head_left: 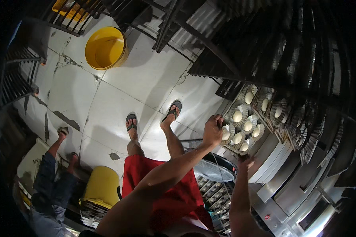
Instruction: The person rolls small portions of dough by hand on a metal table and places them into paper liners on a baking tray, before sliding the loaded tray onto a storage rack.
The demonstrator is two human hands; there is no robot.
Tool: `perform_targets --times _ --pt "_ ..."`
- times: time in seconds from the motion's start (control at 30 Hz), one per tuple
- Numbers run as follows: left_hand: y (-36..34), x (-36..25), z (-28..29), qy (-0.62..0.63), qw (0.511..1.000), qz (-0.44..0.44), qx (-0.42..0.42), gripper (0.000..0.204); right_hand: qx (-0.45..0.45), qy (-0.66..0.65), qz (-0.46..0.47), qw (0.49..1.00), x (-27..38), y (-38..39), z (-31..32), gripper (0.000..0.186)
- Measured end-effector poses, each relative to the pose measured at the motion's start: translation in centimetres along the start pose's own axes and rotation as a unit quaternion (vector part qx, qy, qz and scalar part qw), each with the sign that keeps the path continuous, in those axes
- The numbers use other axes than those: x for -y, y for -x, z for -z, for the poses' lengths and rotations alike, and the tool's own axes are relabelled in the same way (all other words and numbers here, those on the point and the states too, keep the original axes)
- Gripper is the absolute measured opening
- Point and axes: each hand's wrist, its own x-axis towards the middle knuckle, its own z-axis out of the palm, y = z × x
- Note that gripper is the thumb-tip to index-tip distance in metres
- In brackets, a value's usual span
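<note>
Right of left grip [218,121] | tray [230,150], edge pinched | near side, right grip [246,161]: hold unclear

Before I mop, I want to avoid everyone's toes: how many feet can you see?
4: the wearer's left foot and right foot, centre; a co-worker's upper foot and lower foot, at left. Dark areas may hide others.

floor [118,91]: pale tile, cracked | racks [209,45]: dark metal | lighting: dim, uneven

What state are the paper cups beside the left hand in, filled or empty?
Filled: a pale, rounded lump sits in each paper cup that shows clearly there.
</note>
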Motion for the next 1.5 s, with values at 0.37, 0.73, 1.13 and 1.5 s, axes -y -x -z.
perform_targets --times 0.37,0.73,1.13,1.5 --pt "0.7 -0.2 -0.5 0.036 0.999 0.029 0.023 0.023 0.076 -0.024 -0.154 0.985 -4.7 9.9 -8.4 0.025" --pt "1.8 2.1 1.4 0.118 0.992 -0.007 0.039 0.031 0.106 0.083 -0.142 0.981 -3.8 9.2 -8.4 0.042" --pt "3.9 12.2 16.1 0.096 0.986 0.137 0.001 0.023 0.161 -0.041 -0.027 0.986 0.4 -5.7 -21.2 0.025" --pt "6.6 16.5 21.9 -0.036 0.990 0.134 0.021 0.020 0.145 -0.068 -0.152 0.975 2.5 -15.4 -25.8 0.043"
